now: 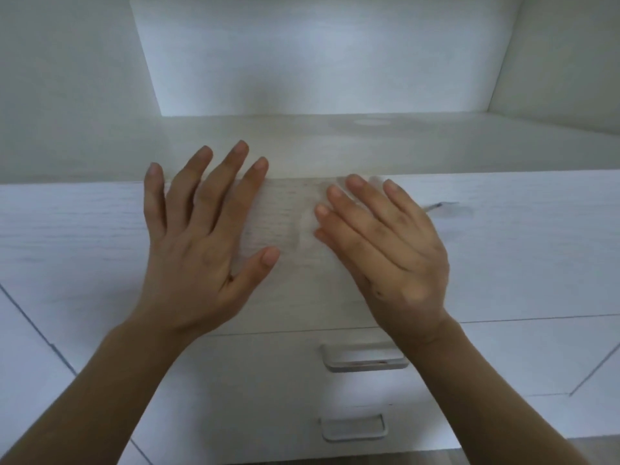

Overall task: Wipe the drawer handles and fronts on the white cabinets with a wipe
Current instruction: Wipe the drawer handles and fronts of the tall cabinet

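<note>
Both hands lie flat on the top front (100, 246) of the white cabinet, with the wipe (288, 213) spread thin between and partly under them. Left hand (201, 243): fingers straight and fanned, tips over the top edge onto the shelf (335, 146), thumb out to the side. It grips nothing, only presses, and looks to be pinning the wipe's left edge. Right hand (385, 250): fingers straight and close together, lying on the wipe's right part, palm pressure only, no grip. The wipe is see-through and the grain shows through it, so its exact edges are hard to call; its top sits about at the front's upper lip. My read: flat palms give the widest contact on a front, and two hands stop the thin sheet bunching. Upper handle (364, 357) is just below the right wrist, lower handle (352, 427) under that; the wipe touches neither. There are brownish specks on the upper handle and a dark smear (436, 206) on the front just right of the right hand, both likely targets. Judgement: front in hand, handles not yet done. Handles will want the wipe wrapped round fingers, not flat palms. Risk: the sheet folds or slips if one hand lifts.
</note>
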Demonstrator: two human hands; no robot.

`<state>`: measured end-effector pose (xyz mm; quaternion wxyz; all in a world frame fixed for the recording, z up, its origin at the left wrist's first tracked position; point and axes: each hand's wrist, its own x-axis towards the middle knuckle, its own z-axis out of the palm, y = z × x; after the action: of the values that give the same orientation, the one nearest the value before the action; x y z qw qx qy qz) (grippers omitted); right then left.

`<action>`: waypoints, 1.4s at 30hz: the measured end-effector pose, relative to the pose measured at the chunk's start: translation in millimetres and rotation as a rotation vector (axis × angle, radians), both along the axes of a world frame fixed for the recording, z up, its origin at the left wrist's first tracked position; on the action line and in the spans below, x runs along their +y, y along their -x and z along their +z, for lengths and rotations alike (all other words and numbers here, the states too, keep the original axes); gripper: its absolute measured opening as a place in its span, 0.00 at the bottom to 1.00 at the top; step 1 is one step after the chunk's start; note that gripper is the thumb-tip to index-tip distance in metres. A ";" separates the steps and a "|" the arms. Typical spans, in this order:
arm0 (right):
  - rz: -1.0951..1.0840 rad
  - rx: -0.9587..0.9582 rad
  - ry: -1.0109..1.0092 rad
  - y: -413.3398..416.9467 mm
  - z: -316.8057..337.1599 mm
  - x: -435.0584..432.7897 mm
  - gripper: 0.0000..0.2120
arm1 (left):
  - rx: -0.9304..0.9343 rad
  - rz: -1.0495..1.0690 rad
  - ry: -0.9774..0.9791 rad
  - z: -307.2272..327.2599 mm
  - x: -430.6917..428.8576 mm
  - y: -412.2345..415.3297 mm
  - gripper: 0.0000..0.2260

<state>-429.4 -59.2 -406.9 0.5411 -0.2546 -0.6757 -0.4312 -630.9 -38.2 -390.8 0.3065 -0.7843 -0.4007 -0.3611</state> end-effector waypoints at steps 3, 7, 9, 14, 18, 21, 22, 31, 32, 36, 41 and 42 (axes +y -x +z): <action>-0.039 0.059 0.011 -19.1 -3.0 -7.6 0.11 | -0.008 -0.010 0.003 0.5 -0.6 0.0 0.30; -0.056 0.103 0.002 -28.4 -6.0 -8.8 0.09 | -0.009 -0.010 0.004 0.0 -0.8 -0.9 0.30; -0.042 0.099 0.007 -25.8 -5.7 -8.1 0.08 | -0.009 -0.006 0.004 0.0 -0.2 -1.5 0.30; 0.028 0.010 0.043 -10.7 -0.7 -5.1 0.10 | -0.010 0.016 -0.019 -0.6 1.4 -3.3 0.30; 0.062 -0.018 0.013 10.1 4.5 5.9 0.08 | -0.001 0.012 -0.031 0.3 0.2 -2.2 0.30; 0.003 0.027 0.004 -3.2 3.3 1.5 0.10 | -0.006 0.008 -0.023 0.8 0.0 -1.5 0.30; -0.032 0.039 0.001 -10.8 2.2 -1.2 0.11 | -0.010 0.008 -0.017 0.8 0.0 -1.4 0.30; 0.004 0.029 -0.045 5.3 3.8 6.4 0.08 | 0.000 0.023 -0.023 0.1 1.2 -1.4 0.30; 0.018 0.016 -0.052 8.6 5.8 8.4 0.07 | 0.001 0.021 -0.023 0.2 1.1 -1.1 0.30; -0.047 -0.023 -0.038 -13.0 4.9 1.3 0.10 | -0.006 0.000 -0.018 0.3 1.4 -0.1 0.30; -0.108 0.016 -0.039 -38.0 0.4 -5.4 0.11 | -0.014 0.006 -0.033 -1.0 2.3 -2.5 0.30; -0.108 0.024 -0.039 -33.4 0.0 -3.9 0.11 | -0.016 0.005 -0.033 -0.9 2.1 -2.7 0.30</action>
<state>-395.9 -63.0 -406.9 0.5301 -0.2851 -0.6457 -0.4698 -628.1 -36.1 -391.7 0.3172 -0.7751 -0.3991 -0.3734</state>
